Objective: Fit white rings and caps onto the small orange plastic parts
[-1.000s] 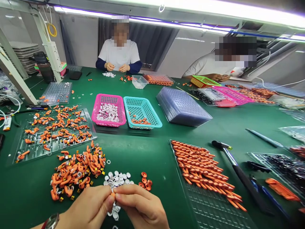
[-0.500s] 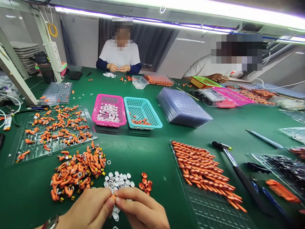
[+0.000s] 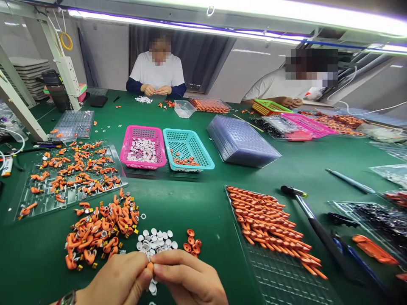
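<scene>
My left hand (image 3: 119,281) and my right hand (image 3: 187,279) meet at the bottom edge, fingertips pinched together on one small orange part (image 3: 150,267). Most of that part is hidden by my fingers. Just beyond my fingertips lies a heap of small white discs (image 3: 154,240), with several orange rings (image 3: 191,242) to its right. A pile of orange curved parts (image 3: 98,226) lies to the left of the discs. A wristwatch (image 3: 67,298) shows on my left wrist.
A clear tray (image 3: 280,275) holds rows of orange pieces (image 3: 267,222) at right, beside a long black tool (image 3: 318,231). Another tray (image 3: 68,176), a pink basket (image 3: 143,148), a teal basket (image 3: 187,149) and stacked trays (image 3: 241,140) lie farther back. Two people work across the table.
My hands stay pinched on the orange part with only slight finger shifts. The view has drifted a little.
</scene>
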The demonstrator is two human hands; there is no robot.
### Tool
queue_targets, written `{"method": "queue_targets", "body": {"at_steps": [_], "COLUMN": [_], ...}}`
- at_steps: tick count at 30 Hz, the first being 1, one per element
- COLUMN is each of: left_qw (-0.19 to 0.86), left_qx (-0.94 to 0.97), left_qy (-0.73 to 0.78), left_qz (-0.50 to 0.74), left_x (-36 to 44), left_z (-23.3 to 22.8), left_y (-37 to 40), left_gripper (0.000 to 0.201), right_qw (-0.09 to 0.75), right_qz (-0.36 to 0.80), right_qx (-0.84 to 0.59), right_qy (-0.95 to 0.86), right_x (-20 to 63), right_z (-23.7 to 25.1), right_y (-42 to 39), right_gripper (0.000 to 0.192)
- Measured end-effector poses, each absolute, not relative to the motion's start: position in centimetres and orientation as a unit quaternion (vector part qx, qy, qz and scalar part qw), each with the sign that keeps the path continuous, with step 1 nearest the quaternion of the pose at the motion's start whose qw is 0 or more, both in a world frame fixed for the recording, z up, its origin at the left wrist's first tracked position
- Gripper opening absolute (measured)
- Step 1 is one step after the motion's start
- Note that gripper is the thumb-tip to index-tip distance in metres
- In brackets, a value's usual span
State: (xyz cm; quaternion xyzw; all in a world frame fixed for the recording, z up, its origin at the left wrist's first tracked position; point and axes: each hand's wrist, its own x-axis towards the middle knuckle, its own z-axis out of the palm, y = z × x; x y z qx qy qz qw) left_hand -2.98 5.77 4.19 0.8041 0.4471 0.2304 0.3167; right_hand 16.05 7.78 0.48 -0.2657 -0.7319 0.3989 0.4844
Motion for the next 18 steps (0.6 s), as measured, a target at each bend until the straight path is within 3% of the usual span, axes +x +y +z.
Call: {"method": "queue_targets", "body": {"at_steps": [7, 18], "left_qw": [0.289, 0.322], "left_qx": [0.819, 0.806], "left_qy": [0.434, 0.457], "left_qz": [0.24, 0.195], "left_x": [-2.72, -3.24], "left_z": [3.73, 4.13], "left_y": [6.21, 5.51], "left_gripper": [0.044, 0.049], "right_qw": [0.506, 0.501], "right_qz": [0.389, 0.396], "right_qx": [-0.242, -0.246], "right_qy": [-0.731, -0.73], "right_x": [15.75, 15.89], "right_z": [0.74, 0.38], "right_y": [7.95, 7.98], "right_gripper": [0.033, 0.034]}}
